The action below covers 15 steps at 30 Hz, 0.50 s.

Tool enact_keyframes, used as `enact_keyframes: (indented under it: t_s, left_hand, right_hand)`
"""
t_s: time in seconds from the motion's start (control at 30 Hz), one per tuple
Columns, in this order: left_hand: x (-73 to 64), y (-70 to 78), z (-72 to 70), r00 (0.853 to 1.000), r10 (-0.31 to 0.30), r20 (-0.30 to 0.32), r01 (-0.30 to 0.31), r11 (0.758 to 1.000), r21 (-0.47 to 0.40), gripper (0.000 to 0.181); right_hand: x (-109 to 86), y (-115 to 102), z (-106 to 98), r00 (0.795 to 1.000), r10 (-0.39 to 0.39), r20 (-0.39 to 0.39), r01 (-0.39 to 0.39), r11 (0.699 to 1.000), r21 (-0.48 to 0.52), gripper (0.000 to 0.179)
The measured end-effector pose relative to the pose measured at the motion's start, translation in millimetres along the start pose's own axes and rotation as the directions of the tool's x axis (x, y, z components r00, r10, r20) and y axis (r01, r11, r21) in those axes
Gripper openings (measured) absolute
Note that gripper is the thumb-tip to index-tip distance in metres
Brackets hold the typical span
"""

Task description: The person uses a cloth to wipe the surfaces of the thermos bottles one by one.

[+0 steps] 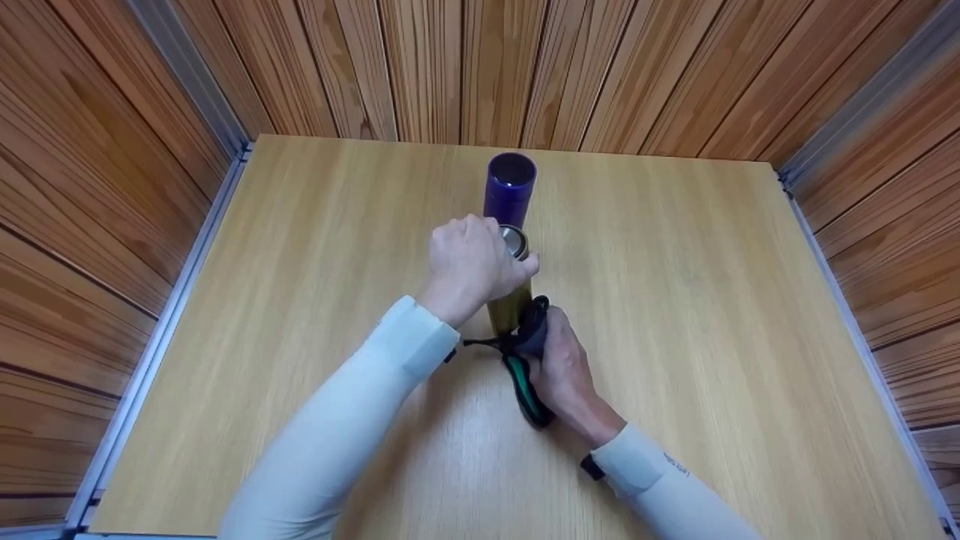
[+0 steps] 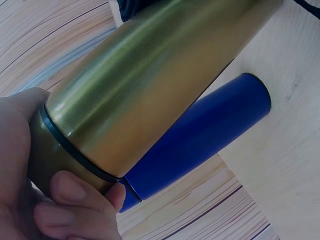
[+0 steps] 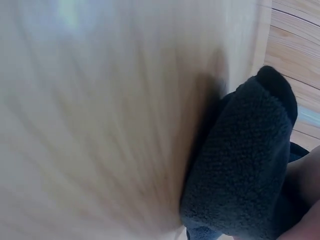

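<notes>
A gold-olive thermos bottle (image 1: 511, 309) is in the middle of the table. My left hand (image 1: 474, 259) grips it round the cap end, the thumb on the near side. In the left wrist view, fingers curl about the cap of the gold bottle (image 2: 150, 90), below a dark ring. My right hand (image 1: 566, 367) holds a dark, fuzzy cloth piece (image 1: 531, 330) with a green-and-black part hanging toward me, close by the bottle's lower end. Up close in the right wrist view, the cloth (image 3: 235, 165) looks thick and folded; its full shape is hidden.
Just behind the gold bottle stands a purple-blue thermos bottle (image 1: 508, 199) with a dark top. The light wooden table (image 1: 675, 300) has metal rails along its sides, and wood-plank walls (image 1: 495, 67) rise at the back and both sides.
</notes>
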<state>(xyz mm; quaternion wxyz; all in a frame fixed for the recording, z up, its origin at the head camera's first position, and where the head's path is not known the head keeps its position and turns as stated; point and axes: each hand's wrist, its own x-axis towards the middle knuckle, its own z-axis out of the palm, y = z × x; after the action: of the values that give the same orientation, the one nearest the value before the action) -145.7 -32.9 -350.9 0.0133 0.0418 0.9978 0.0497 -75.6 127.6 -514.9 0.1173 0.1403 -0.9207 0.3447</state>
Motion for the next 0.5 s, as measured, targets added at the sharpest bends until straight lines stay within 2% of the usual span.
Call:
enact_keyframes:
  t_s: [0.3,0.5]
  left_hand:
    - [-8.8,3.5,5.1,0.997,0.041,-0.058,-0.044,0.998,-0.045,0.071]
    - [-15.1,8.1,7.8,0.995,0.075,-0.062,-0.076,0.997,-0.02,0.081]
  right_hand:
    - [-3.5,9,-11,1.0,0.027,0.001,-0.027,0.994,0.102,0.057]
    - [-7.1,14,-13,0.998,0.065,-0.022,-0.059,0.978,0.198,0.057]
